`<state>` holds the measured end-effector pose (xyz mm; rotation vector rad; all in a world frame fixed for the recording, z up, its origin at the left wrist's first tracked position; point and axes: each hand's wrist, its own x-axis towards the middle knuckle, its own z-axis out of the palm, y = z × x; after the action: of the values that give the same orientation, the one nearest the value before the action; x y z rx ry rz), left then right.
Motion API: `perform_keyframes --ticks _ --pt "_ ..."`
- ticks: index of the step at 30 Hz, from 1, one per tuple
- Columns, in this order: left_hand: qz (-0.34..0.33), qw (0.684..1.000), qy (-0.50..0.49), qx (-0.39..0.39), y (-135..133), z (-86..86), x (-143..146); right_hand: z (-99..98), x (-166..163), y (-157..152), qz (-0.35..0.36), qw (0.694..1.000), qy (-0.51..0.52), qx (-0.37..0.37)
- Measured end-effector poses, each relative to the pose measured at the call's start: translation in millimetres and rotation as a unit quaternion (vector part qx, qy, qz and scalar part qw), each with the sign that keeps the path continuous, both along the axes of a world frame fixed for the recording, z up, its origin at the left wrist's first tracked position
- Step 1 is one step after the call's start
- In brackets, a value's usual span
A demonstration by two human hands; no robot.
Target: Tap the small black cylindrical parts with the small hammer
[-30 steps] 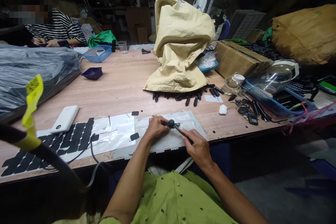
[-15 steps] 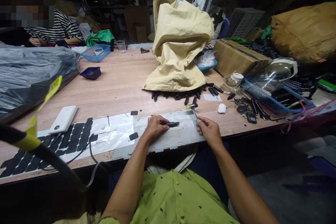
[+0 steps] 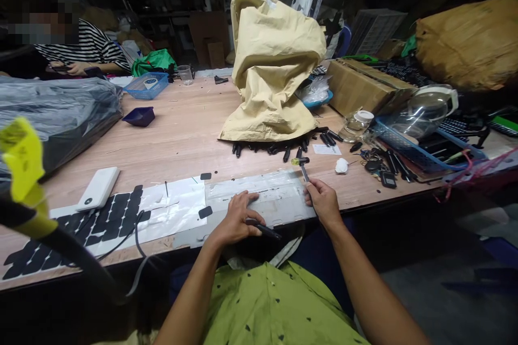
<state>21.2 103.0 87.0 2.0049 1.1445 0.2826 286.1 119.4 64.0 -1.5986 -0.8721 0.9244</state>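
Observation:
My left hand (image 3: 238, 220) is at the front edge of the table. A slim black rod-shaped piece (image 3: 269, 232) lies between its thumb and a finger, tilted down past the edge, while the index finger is stretched away. My right hand (image 3: 324, 202) is closed around the handle of a small hammer (image 3: 305, 171), whose head has a yellow end and rests near the grey board (image 3: 279, 202). That board, under a clear film, lies between my hands. Several similar black pieces (image 3: 286, 154) lie beyond it, below a large tan paper sack (image 3: 275, 81).
To the left are a white power bank (image 3: 98, 187), a sheet of black stickers (image 3: 117, 210) and a cable. A dark blue tray (image 3: 138, 116) sits farther back. At right are a glass jar (image 3: 356, 126), keys and a blue basket (image 3: 424, 145). Across the table sits another person.
My left hand has drawn the black piece back from the board toward me, past the table edge, and its fingers have spread. The hammer has shifted slightly in my right hand.

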Motion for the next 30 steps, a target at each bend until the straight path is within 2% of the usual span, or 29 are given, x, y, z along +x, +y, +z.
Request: perform_keyframes --ticks 4,7,8,10,12,14,17,20,24,27,30 --pt "-0.004 1.000 0.007 0.005 -15.1 -3.4 2.3 3.2 -1.9 -1.7 0.005 1.000 -0.007 -0.003" --pt "0.015 0.999 -0.046 0.009 -4.2 -3.0 7.7 3.0 -2.5 -2.7 0.007 1.000 -0.012 0.002" --pt "0.052 0.996 -0.075 0.012 4.8 -2.4 10.4 2.3 -2.5 -2.8 0.009 1.000 -0.013 0.005" --pt "0.178 0.975 -0.129 0.028 30.3 -0.7 17.0 0.3 -2.5 -2.7 0.013 1.000 -0.018 0.011" --pt "0.333 0.930 -0.143 0.057 61.6 1.5 24.4 -1.7 -2.4 -2.2 0.016 1.000 -0.022 0.014" --pt "0.446 0.884 -0.102 0.098 92.6 3.5 31.5 -3.4 -2.4 -1.7 0.015 0.999 -0.025 0.016" --pt "0.526 0.842 -0.019 0.115 125.9 4.7 39.1 -5.0 -3.2 -1.4 0.020 0.999 -0.029 0.018" --pt "0.531 0.839 0.041 0.106 139.3 3.0 41.6 -5.0 -5.1 -1.7 0.023 0.999 -0.026 0.021" --pt "0.514 0.849 0.077 0.096 141.2 0.0 39.0 -2.2 -7.6 -2.6 0.023 0.999 -0.017 0.017" --pt "0.505 0.854 0.081 0.090 137.7 -0.4 36.2 0.0 -7.8 -2.9 0.025 0.999 -0.018 0.013" --pt "0.464 0.879 0.074 0.082 122.6 -1.8 33.9 0.3 -7.0 -2.7 0.026 0.999 -0.024 0.014"
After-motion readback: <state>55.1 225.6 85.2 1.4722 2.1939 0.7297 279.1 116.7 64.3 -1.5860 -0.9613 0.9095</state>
